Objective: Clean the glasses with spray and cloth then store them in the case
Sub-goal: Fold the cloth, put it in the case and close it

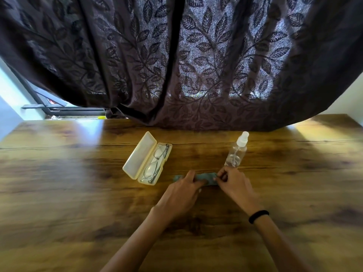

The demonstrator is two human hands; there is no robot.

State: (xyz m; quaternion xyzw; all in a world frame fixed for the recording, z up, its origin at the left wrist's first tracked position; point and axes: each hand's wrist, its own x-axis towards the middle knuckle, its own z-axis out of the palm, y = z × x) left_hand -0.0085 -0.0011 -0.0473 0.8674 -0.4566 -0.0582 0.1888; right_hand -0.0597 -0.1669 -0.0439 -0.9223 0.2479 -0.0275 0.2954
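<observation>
A cream glasses case (137, 156) lies open on the wooden table (68, 183), its lid flat to the left. Thin metal-framed glasses (156, 163) lie folded in its right half. A clear spray bottle (236, 151) with a white nozzle stands upright right of the case. A folded teal cloth (208, 178) lies on the table in front of both. My left hand (182, 193) rests flat on the cloth's left part, fingers pressing it down. My right hand (233, 183) pinches the cloth's right end between thumb and fingers. Much of the cloth is hidden under my hands.
A dark leaf-patterned curtain (186, 61) hangs over the table's far edge, just behind the case and bottle. A bright window sill (64, 112) shows at the far left. Bare tabletop spreads left, right and in front of my arms.
</observation>
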